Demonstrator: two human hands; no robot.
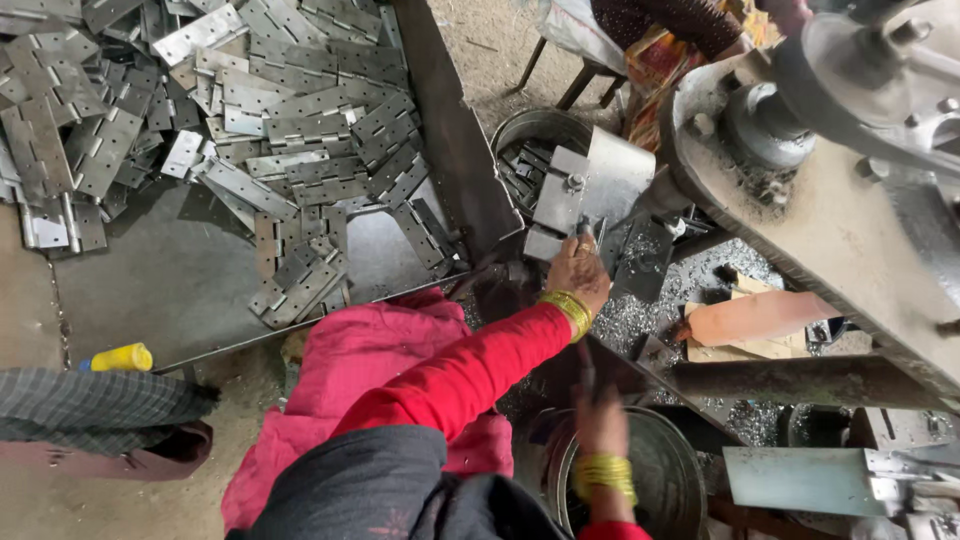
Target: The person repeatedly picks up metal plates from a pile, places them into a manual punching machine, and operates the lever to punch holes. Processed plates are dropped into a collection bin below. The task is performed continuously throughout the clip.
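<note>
While you are feeding the press, your left hand [578, 272] is reaching out toward twelve o'clock and pinching a flat metal hinge piece [556, 205] at its near edge, fingers closed on it, right under the bent steel guard [615, 175]. That piece is sitting at the mouth of the machine [850, 230], which is filling the two o'clock side of your view. Your right hand [600, 420] is hanging low at five o'clock over the round metal tub [665, 480]; it is blurred, so whether its fingers are open or closed I cannot tell.

To do this well, you are wanting the piece lying flat and square against the stop, not tilted, and your fingertips staying on the near edge only, well back from the working part. Judging by the metal shavings [690, 290] lying around three o'clock, sharp scraps are close to your wrist and bangles [568, 308], so keeping the sleeve clear seems wise.

The pile of hinges [280, 120] is waiting on the sheet-metal tray [180, 290] at ten o'clock, with a bucket of pieces [530, 150] at twelve o'clock. A yellow bottle [122, 358] is lying at nine o'clock, beside a checked cloth [90, 400].
</note>
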